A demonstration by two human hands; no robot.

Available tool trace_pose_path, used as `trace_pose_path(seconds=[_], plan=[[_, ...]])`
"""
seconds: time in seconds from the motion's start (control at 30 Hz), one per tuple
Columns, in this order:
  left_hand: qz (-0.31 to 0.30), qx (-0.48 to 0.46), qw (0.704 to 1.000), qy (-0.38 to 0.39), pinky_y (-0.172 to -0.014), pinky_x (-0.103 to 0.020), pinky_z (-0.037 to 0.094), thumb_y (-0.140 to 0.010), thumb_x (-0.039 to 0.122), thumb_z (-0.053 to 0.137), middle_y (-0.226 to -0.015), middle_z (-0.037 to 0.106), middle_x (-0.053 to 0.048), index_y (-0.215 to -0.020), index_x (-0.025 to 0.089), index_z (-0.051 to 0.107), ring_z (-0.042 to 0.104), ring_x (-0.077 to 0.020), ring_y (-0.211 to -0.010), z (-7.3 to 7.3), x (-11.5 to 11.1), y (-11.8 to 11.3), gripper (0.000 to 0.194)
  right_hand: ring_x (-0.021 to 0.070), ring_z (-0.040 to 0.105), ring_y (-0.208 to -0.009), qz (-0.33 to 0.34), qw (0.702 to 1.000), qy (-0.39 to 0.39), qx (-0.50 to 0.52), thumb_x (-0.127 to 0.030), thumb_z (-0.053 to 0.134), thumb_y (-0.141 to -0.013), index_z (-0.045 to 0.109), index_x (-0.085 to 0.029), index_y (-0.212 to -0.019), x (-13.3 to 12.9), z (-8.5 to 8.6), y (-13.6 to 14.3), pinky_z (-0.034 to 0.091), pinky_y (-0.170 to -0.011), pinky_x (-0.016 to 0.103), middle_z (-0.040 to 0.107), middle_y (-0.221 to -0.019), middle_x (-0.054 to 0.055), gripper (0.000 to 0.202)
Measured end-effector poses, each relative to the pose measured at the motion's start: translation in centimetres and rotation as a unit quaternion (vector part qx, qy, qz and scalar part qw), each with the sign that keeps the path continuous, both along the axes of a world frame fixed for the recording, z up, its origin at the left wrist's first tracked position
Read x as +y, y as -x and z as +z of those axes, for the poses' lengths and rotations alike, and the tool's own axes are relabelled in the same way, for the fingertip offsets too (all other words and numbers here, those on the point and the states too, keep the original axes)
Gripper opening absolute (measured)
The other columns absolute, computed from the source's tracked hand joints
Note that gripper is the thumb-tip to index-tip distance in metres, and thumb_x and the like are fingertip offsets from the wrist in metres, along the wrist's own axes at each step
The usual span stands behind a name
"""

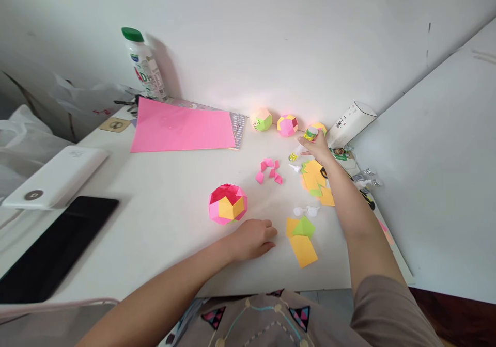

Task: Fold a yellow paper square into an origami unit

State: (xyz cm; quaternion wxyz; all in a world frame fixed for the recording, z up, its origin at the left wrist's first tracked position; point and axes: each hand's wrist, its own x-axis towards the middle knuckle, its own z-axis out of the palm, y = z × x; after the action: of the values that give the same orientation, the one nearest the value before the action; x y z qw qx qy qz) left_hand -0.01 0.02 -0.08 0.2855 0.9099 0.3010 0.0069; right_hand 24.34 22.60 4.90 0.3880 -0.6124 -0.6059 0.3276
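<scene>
My right hand (314, 145) reaches to the back right and is closed round a glue bottle (294, 156) with green and yellow ends. My left hand (256, 239) rests on the white table near the front, its fingers curled; whether anything is under them is hidden. Just behind and left of it sits an open paper ball (228, 204) in pink and yellow. Small folded pink pieces (272, 171) lie in the middle. A white nozzle cap (295, 168) is beside a pile of orange and green paper (313, 176). Orange sheets (304, 250) lie right of my left hand.
Finished paper balls (287, 125) stand along the wall. Pink sheets (182, 127) and a green-capped bottle (149, 73) are at the back left. A white power bank (58, 176) and a black tablet (58, 249) lie left. A white cylinder (351, 124) leans at the right.
</scene>
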Motion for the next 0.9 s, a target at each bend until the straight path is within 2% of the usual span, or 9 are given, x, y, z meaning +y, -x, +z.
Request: trace_pose_path(seconds=[0.33,0.47,0.57,0.63,0.7,0.73,0.8,0.83,0.9], plan=[[0.004,-0.006,1.000,-0.002,-0.063,-0.029,0.041,-0.089,0.030,0.047,-0.091,0.062,-0.007,-0.091,0.020,0.057,0.061,-0.0214,-0.082,-0.4,0.1,0.0,0.014,0.0225,0.058,-0.105,-0.001,1.000,0.020,-0.009,-0.040,0.078,-0.059,0.037,-0.024,-0.105,-0.6,0.3,0.3,0.065,-0.061,0.037,0.051,-0.112,0.004,0.063],[0.005,-0.018,1.000,-0.002,-0.063,-0.030,0.041,-0.089,0.029,0.047,-0.091,0.062,-0.007,-0.090,0.020,0.056,0.062,-0.0220,-0.083,-0.4,0.1,0.0,0.013,0.0236,0.057,-0.107,-0.003,0.999,0.024,-0.036,-0.043,0.076,-0.060,0.037,-0.025,-0.112,-0.8,0.9,0.3,0.063,-0.066,0.041,0.051,-0.115,0.006,0.067],[0.006,-0.016,1.000,-0.003,-0.063,-0.030,0.041,-0.089,0.029,0.047,-0.091,0.062,-0.006,-0.091,0.020,0.057,0.062,-0.0214,-0.082,-0.3,0.1,0.0,0.014,0.0301,0.055,-0.112,-0.037,0.984,0.021,-0.175,-0.039,0.078,-0.058,0.039,-0.021,-0.119,-2.3,2.4,-0.1,0.056,-0.084,0.051,0.053,-0.116,0.011,0.074],[0.007,-0.014,1.000,-0.005,-0.061,-0.029,0.040,-0.089,0.030,0.048,-0.091,0.062,-0.006,-0.091,0.020,0.058,0.062,-0.0207,-0.080,-0.3,0.0,0.0,0.014,0.0369,0.051,-0.117,-0.068,0.946,0.008,-0.317,-0.036,0.078,-0.059,0.048,-0.016,-0.115,-4.3,3.7,-0.1,0.045,-0.096,0.058,0.053,-0.118,0.017,0.067],[0.007,-0.016,1.000,-0.008,-0.060,-0.028,0.039,-0.088,0.030,0.049,-0.091,0.062,-0.006,-0.090,0.020,0.058,0.062,-0.0203,-0.080,-0.4,0.0,0.0,0.014,0.0416,0.051,-0.116,-0.072,0.908,-0.014,-0.412,-0.039,0.073,-0.067,0.055,-0.015,-0.110,-7.1,4.9,0.5,0.041,-0.096,0.063,0.054,-0.117,0.020,0.052],[0.007,-0.020,1.000,-0.012,-0.060,-0.028,0.039,-0.087,0.029,0.050,-0.090,0.062,-0.006,-0.090,0.020,0.058,0.062,-0.0204,-0.080,-0.5,0.0,-0.1,0.013,0.0412,0.053,-0.114,-0.054,0.902,-0.029,-0.427,-0.041,0.068,-0.073,0.057,-0.016,-0.110,-8.6,5.4,1.0,0.041,-0.094,0.062,0.057,-0.114,0.019,0.046],[0.008,-0.029,0.999,-0.016,-0.060,-0.028,0.039,-0.087,0.029,0.050,-0.090,0.062,-0.006,-0.090,0.020,0.058,0.062,-0.0202,-0.079,-0.7,0.1,-0.1,0.013,0.0359,0.058,-0.108,0.057,0.915,-0.056,-0.397,-0.045,0.062,-0.079,0.058,-0.021,-0.112,-11.5,5.8,2.7,0.046,-0.092,0.057,0.060,-0.114,0.015,0.041],[0.010,-0.032,0.999,-0.017,-0.060,-0.028,0.039,-0.087,0.029,0.051,-0.089,0.062,-0.006,-0.091,0.020,0.058,0.061,-0.0199,-0.079,-0.8,0.1,-0.1,0.012,0.0327,0.058,-0.110,0.146,0.916,-0.075,-0.367,-0.044,0.061,-0.081,0.058,-0.025,-0.114,-12.9,5.7,3.8,0.047,-0.094,0.053,0.059,-0.119,0.012,0.038],[0.013,-0.035,0.999,-0.019,-0.059,-0.028,0.038,-0.086,0.029,0.051,-0.089,0.062,-0.005,-0.089,0.020,0.057,0.060,-0.0190,-0.077,-0.9,0.1,-0.2,0.011,0.0292,0.047,-0.127,0.345,0.874,-0.118,-0.322,-0.041,0.065,-0.080,0.058,-0.028,-0.119,-15.0,4.9,6.4,0.042,-0.104,0.048,0.053,-0.131,0.009,0.042]])
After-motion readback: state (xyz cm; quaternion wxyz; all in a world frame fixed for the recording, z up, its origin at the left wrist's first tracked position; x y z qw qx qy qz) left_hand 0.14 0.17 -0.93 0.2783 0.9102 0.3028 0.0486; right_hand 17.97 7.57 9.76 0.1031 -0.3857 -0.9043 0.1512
